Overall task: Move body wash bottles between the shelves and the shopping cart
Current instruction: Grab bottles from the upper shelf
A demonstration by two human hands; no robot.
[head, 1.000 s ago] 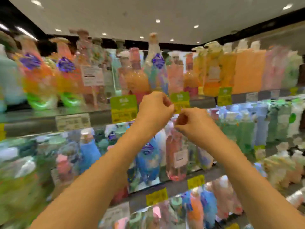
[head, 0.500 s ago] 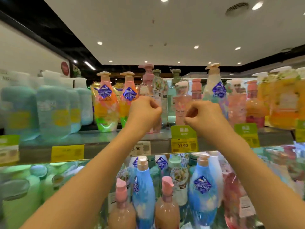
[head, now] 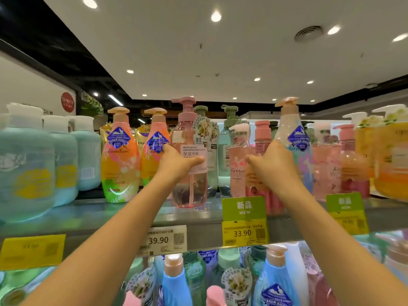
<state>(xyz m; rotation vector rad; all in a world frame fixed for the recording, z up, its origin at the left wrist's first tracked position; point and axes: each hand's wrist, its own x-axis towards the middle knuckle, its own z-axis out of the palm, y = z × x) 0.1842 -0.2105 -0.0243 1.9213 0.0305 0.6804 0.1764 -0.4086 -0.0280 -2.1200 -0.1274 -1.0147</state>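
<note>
On the upper shelf (head: 92, 214), the left hand (head: 176, 164) wraps the waist of a clear pink pump bottle (head: 189, 160) standing at the edge. Just right, the right hand (head: 271, 164) curls around a pink Kustie bottle (head: 239, 160). Both look full, heavy, rigid and slick; gripping mid-body below the pump seems safest.

Clear pink bottle (head: 189, 173) (white label) — pink pump

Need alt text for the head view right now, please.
Left hand grips a clear pink pump bottle on the top shelf; right hand grips a pink-capped bottle beside it.
</note>
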